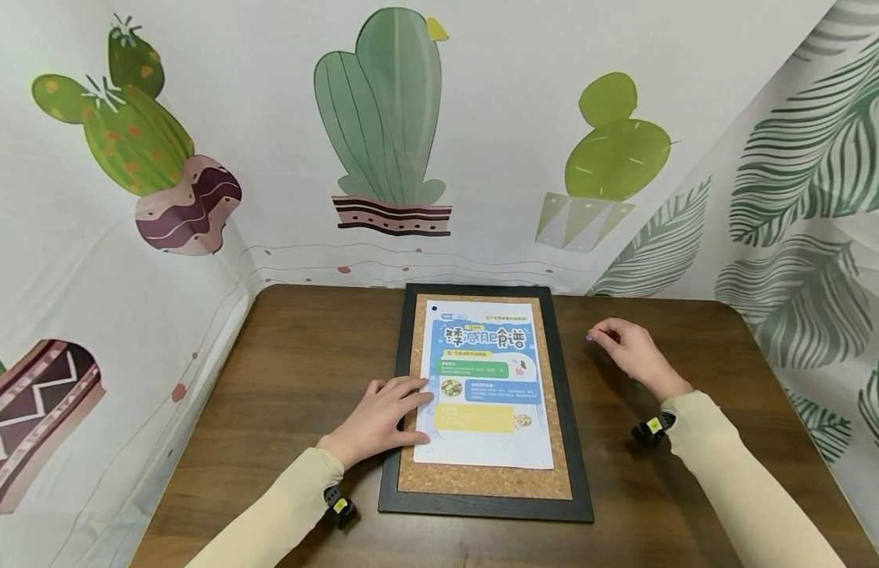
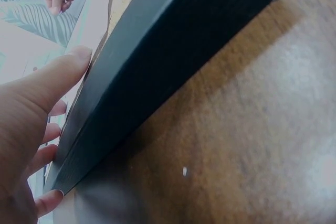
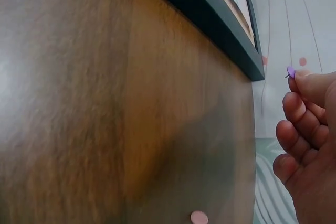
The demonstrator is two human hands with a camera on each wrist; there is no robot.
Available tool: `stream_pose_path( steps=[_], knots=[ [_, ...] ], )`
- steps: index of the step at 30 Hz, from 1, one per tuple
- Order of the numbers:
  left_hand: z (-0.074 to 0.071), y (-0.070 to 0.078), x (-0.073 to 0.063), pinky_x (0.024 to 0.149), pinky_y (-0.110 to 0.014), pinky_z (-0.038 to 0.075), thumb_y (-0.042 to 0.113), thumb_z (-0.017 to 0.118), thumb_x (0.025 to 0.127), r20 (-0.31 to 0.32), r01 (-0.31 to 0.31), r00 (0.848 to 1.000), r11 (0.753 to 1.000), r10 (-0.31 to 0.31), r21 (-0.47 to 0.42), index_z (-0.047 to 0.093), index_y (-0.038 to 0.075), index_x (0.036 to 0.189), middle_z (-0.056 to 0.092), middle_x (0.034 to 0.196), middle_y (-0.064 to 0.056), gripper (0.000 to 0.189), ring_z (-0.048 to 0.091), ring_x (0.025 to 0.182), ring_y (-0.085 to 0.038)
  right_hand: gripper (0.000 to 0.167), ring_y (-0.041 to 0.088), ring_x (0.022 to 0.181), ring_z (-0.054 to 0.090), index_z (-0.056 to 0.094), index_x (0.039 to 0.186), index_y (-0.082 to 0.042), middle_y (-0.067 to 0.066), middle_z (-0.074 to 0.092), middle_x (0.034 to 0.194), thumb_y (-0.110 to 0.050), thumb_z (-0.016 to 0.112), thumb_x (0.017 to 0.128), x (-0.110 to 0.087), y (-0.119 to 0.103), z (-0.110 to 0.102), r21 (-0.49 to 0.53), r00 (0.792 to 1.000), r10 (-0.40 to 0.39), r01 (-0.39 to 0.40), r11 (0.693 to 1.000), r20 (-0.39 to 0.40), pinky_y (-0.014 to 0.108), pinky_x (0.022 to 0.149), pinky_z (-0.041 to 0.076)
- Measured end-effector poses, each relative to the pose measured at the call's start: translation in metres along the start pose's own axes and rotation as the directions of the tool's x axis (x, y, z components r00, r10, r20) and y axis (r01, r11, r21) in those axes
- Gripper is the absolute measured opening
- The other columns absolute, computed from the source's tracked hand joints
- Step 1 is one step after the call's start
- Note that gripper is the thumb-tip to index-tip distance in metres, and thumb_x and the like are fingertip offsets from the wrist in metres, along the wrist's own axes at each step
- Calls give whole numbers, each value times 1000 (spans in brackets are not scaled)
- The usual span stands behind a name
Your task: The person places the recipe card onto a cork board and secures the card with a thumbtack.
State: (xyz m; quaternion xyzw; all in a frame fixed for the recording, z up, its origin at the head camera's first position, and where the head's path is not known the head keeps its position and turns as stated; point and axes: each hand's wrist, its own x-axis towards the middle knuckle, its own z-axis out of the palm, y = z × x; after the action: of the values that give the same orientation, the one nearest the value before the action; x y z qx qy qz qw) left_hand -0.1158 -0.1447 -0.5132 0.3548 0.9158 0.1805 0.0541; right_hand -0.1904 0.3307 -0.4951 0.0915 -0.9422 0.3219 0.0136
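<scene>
A printed paper sheet (image 1: 482, 450) lies on a cork board (image 1: 482, 483) with a black frame (image 1: 485, 506). At the sheet's upper left corner sits a dark blue thumbtack (image 1: 435, 308). My left hand (image 1: 379, 418) rests across the left side of the frame, its spread fingertips touching the sheet's left edge. Right of the board, my right hand (image 1: 633, 355) is raised over the table, pinching a purple thumbtack (image 3: 291, 71) between thumb and index finger. The tack's short metal point shows in the right wrist view.
The board lies on a brown wooden table (image 1: 297, 355). A pink thumbtack (image 3: 199, 217) lies on it in the right wrist view; a small green thing (image 1: 637, 384) shows beneath my right hand. Behind stands a cloth backdrop (image 1: 496, 158) printed with cacti and leaves.
</scene>
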Motion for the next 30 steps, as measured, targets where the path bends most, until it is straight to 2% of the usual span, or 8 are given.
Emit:
stream_pose_path(
  steps=[5,13,17,25,30],
  knots=[
    [0,0,-1,103,-55,37,55,76,90,-4,-4,1000,1000,4,-3,61,15,147,49,158,-8,71,45,143,-30,22,23,81,55,73,107,0,15,72,101,-19,60,107,12,-5,8,18,1000,-23,23,1000,6,35,71,45],
    [0,0,0,101,-54,37,55,76,90,-8,-18,1000,1000,18,0,61,15,147,50,157,-8,70,46,143,-30,21,27,88,58,73,107,0,18,73,106,-17,61,107,31,-10,25,40,999,-37,36,999,23,42,80,47],
    [-1,-1,0,102,-54,37,54,76,90,-7,-10,1000,1000,10,-5,61,15,147,50,157,-8,70,46,143,-30,22,27,89,57,73,108,1,18,73,106,-18,61,107,42,-14,32,64,999,-27,25,998,29,43,80,46],
    [-2,1,-1,102,-54,37,54,75,91,-3,-9,1000,1000,9,-5,61,15,147,49,158,-8,70,45,143,-30,24,25,80,54,72,108,0,16,70,103,-21,60,108,60,-24,44,95,998,11,-17,995,68,39,74,43],
    [-1,0,0,101,-54,37,54,75,91,-5,-10,1000,1000,10,-8,61,15,147,49,158,-8,70,45,143,-30,22,26,81,53,72,107,-2,14,71,103,-20,60,107,72,-27,51,89,997,14,-21,996,82,40,76,42]
  ],
)
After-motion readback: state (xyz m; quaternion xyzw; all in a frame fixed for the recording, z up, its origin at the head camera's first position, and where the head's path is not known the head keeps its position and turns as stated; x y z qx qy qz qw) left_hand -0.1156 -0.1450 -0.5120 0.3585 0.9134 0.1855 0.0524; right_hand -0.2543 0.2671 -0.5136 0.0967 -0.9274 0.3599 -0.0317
